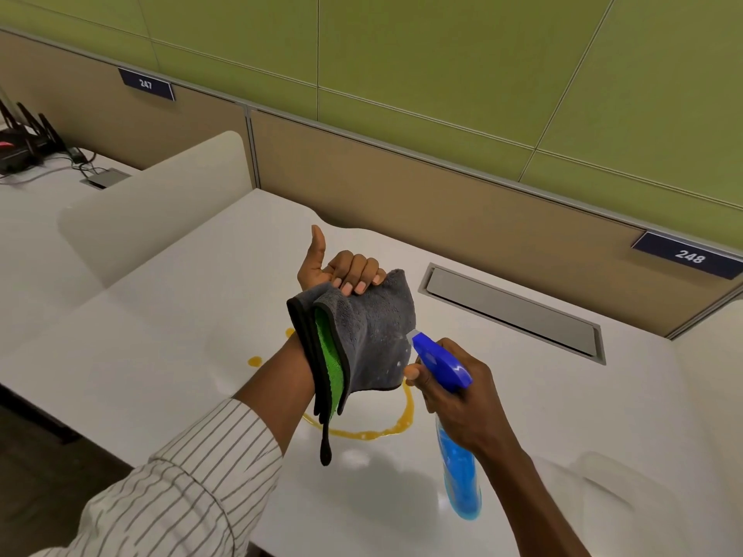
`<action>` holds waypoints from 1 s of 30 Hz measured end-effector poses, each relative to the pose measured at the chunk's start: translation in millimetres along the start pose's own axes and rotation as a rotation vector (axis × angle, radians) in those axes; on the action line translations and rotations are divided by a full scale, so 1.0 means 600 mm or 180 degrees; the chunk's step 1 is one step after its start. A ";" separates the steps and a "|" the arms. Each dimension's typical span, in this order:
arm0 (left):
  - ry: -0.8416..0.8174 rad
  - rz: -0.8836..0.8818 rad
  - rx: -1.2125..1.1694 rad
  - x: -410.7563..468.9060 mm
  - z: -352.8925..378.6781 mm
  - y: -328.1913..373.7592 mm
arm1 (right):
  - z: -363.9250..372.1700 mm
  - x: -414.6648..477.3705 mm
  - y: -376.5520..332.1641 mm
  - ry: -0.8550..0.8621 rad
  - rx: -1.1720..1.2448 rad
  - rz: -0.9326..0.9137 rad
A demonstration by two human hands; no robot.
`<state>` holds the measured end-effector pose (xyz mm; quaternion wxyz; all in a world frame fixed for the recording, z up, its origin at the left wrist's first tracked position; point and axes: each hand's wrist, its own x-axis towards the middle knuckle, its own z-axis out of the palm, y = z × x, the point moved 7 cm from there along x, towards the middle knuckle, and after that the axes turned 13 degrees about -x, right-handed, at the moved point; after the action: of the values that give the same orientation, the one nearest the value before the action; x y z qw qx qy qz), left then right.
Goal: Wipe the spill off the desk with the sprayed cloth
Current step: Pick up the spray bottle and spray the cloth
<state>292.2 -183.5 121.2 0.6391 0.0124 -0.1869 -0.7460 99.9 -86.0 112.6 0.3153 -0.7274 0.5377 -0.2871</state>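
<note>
My left hand [337,271] holds a folded grey cloth [372,335] with a green inner side, raised above the white desk [181,335]; the fingers curl over its top edge and the thumb points up. My right hand [454,400] grips a spray bottle [458,476] of blue liquid, its blue nozzle almost touching the cloth's grey face, which shows small white droplets. An orange spill [378,432] lies on the desk under the cloth as a curved ring with separate drops on the left; part of it is hidden by the cloth and my arm.
A grey cable hatch [514,311] is set into the desk at the right rear. A white divider [161,203] separates the neighbouring desk, where a black router [28,146] and cables sit. Tan partition panels [442,203] with number plates 247 and 248 run along the back.
</note>
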 end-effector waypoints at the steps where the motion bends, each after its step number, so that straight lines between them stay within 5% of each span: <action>1: -0.0010 -0.0011 0.0005 0.000 0.001 -0.003 | -0.004 0.002 0.006 0.0046 0.0013 0.0019; 9: -0.0020 -0.0219 -0.0057 -0.007 -0.004 -0.051 | -0.047 -0.009 0.048 0.0463 0.0373 0.0088; 18: -0.0381 -0.0792 -0.0355 -0.013 -0.016 -0.148 | -0.194 -0.078 0.112 0.1739 0.0647 0.0196; 30: -0.0068 -0.1024 -0.0392 -0.032 -0.007 -0.242 | -0.402 -0.196 0.226 0.3239 -0.0209 0.0790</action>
<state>159.3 -149.5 70.5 0.5090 -0.0050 -0.1433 -0.8487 -194.4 -39.4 153.0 0.0228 -0.4362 0.7136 -0.5476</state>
